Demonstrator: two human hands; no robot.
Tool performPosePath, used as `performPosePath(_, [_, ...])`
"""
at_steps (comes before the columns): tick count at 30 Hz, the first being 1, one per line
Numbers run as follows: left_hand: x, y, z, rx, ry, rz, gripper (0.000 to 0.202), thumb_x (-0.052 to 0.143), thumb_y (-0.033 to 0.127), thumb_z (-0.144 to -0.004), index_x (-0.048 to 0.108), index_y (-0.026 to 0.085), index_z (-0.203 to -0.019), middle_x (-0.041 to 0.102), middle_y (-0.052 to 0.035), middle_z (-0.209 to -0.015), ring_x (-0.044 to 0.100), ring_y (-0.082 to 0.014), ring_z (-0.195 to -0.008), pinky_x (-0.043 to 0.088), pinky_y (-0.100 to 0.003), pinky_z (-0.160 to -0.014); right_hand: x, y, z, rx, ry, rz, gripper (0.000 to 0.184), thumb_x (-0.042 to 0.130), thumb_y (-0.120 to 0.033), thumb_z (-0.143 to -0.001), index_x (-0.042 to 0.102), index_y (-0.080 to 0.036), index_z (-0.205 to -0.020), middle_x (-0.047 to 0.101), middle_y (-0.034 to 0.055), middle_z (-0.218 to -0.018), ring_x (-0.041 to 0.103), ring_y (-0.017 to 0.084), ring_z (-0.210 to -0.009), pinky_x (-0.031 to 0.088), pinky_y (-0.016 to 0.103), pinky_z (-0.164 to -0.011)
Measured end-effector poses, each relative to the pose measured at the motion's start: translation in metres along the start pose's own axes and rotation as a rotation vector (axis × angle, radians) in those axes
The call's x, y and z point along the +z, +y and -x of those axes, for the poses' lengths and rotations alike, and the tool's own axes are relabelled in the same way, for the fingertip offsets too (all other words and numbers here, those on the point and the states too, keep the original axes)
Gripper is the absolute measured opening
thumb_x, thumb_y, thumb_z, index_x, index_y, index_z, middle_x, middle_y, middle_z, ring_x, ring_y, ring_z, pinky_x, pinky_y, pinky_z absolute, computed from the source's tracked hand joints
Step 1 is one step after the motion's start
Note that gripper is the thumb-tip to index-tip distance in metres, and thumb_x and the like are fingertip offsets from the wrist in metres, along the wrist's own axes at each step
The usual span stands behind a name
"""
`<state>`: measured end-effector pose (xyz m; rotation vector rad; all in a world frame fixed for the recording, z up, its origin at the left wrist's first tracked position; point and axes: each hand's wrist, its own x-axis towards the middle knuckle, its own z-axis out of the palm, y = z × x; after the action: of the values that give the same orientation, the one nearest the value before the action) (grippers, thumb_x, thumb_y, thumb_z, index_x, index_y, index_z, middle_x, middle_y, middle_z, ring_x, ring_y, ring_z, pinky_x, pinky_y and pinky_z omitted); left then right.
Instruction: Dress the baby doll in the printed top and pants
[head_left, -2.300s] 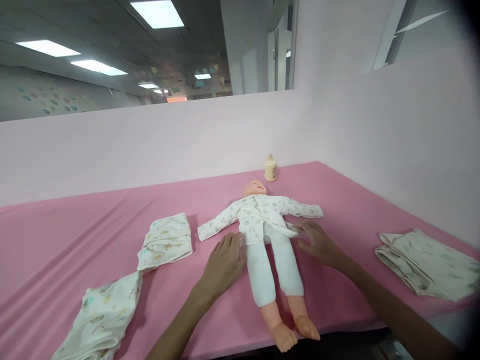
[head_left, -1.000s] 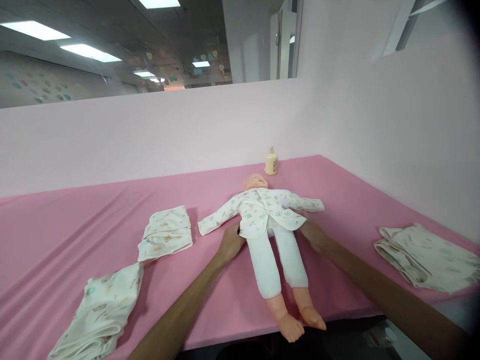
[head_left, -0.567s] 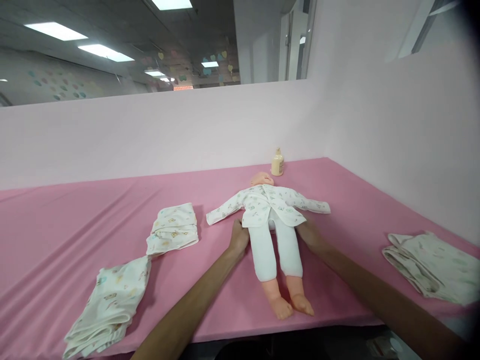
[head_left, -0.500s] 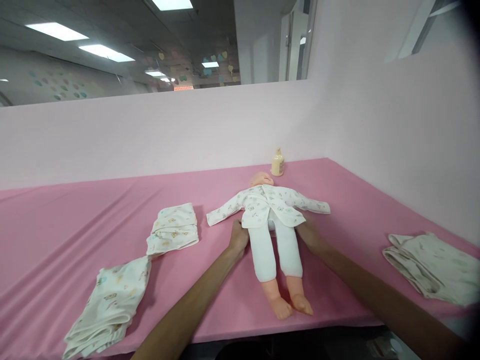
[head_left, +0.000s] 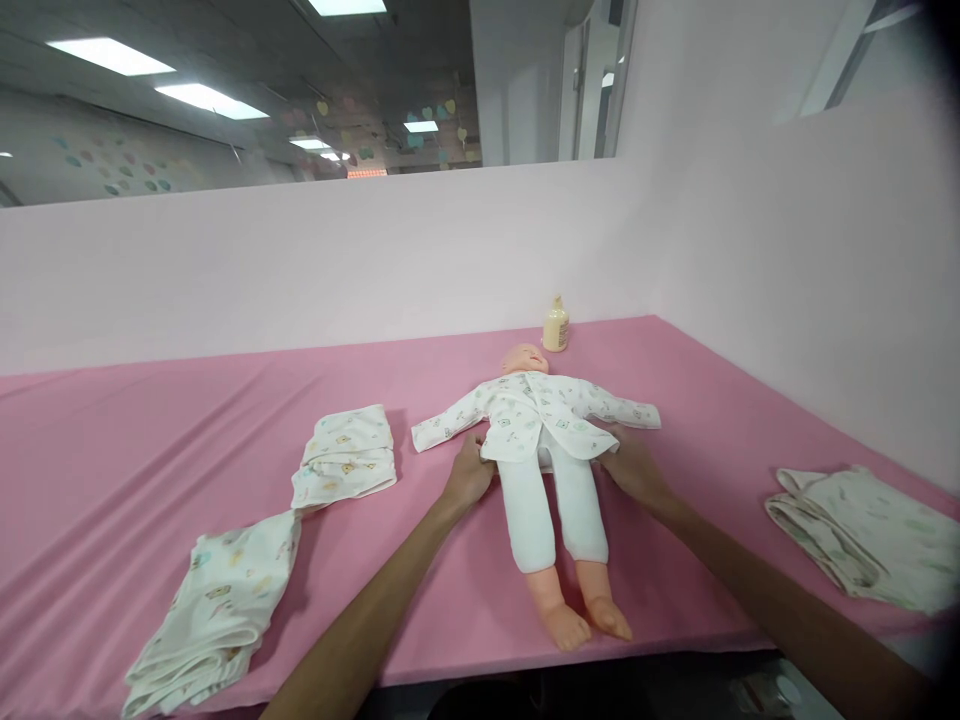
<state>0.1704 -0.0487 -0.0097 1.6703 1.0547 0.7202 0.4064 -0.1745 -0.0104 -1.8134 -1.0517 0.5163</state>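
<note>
A doll [head_left: 527, 512] is lying on pink cloth [head_left: 712, 420] — left hand [head_left: 469, 474] and right hand [head_left: 637, 468] are gripping its patterned jacket [head_left: 517, 412] by the hem [head_left: 510, 454].

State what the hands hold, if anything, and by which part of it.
The left hand and right hand appear to hold the doll's white printed jacket by its lower edge, one at each side; the grip is partly hidden.
</note>
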Motion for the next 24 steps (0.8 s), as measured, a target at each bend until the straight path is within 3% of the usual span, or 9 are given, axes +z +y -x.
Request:
performPosePath(3, [-0.016,0.011,0.007,0.022,0.05,-0.32,0.024,0.058,0.031,-0.084,0.046,0.021,-0.101,0.066,-0.0061,-0.094,0.061,-0.0202,-0.08,0.041,-0.027,-0.063,-0.011,0.003,0.01,0.063,-0.056,0.095,0.035,0.05,-0.052,-0.088,0.059,-0.019,-0.098,0.061,0.0013,-0.064,0.056,0.018,-0.055,0.04,0.029,-0.051])
performPosePath(7, [-0.032,0.023,0.019,0.017,0.104,-0.633,0.018,0.045,0.029,-0.088,0.043,0.022,-0.105,0.064,-0.0039,-0.085,0.06,-0.023,-0.077,0.036,-0.028,-0.06,-0.019,0.01,0.022,0.019,-0.063,0.178,0.033,0.042,-0.04,-0.092,0.058,-0.02,-0.112,0.064,0.0019,-0.075,0.058,0.018,-0.061,0.04,0.03,-0.059])
performPosePath(10, [-0.034,0.026,0.03,0.009,0.059,-0.867,0.019,0.041,0.022,-0.086,0.043,0.022,-0.105,0.065,-0.0065,-0.091,0.061,-0.0261,-0.079,0.033,-0.029,-0.061,-0.022,0.018,0.026,-0.035,-0.035,0.341,0.027,0.036,-0.034,-0.094,0.059,-0.019,-0.095,0.063,0.0032,-0.076,0.057,0.019,-0.066,0.036,0.03,-0.061])
performPosePath(13, [-0.031,0.024,0.04,-0.013,-0.019,-1.024,0.014,0.034,0.019,-0.087,0.045,0.02,-0.095,0.065,-0.009,-0.094,0.06,-0.0267,-0.078,0.031,-0.031,-0.062,-0.024,0.022,0.03,-0.081,-0.027,0.56,0.03,0.031,-0.035,-0.096,0.05,-0.021,-0.077,0.061,0.0035,-0.07,0.052,0.019,-0.064,0.031,0.031,-0.061])
performPosePath(16, [-0.033,0.024,0.052,0.001,-0.056,-1.032,0.016,0.028,0.021,-0.09,0.043,0.021,-0.085,0.064,-0.0075,-0.089,0.058,-0.0244,-0.075,0.029,-0.031,-0.06,-0.025,0.023,0.039,-0.099,-0.052,0.668,0.036,0.029,-0.042,-0.098,0.043,-0.022,-0.071,0.059,0.0021,-0.067,0.048,0.019,-0.061,0.029,0.031,-0.06])
performPosePath(20, [-0.047,0.027,0.071,0.004,-0.087,-0.939,0.022,0.03,0.033,-0.094,0.042,0.021,-0.08,0.064,-0.0043,-0.085,0.056,-0.0218,-0.072,0.029,-0.03,-0.06,-0.024,0.027,0.054,-0.15,-0.089,0.648,0.039,0.031,-0.046,-0.098,0.039,-0.023,-0.068,0.059,0.0007,-0.067,0.045,0.018,-0.06,0.029,0.03,-0.059])
performPosePath(24, [-0.06,0.026,0.091,0.025,-0.135,-0.833,0.03,0.03,0.045,-0.096,0.045,0.022,-0.084,0.063,-0.003,-0.085,0.057,-0.0207,-0.075,0.033,-0.029,-0.063,-0.043,0.033,0.062,-0.199,0.029,0.605,0.038,0.034,-0.047,-0.098,0.041,-0.023,-0.069,0.057,0.0,-0.067,0.048,0.017,-0.061,0.033,0.03,-0.06])
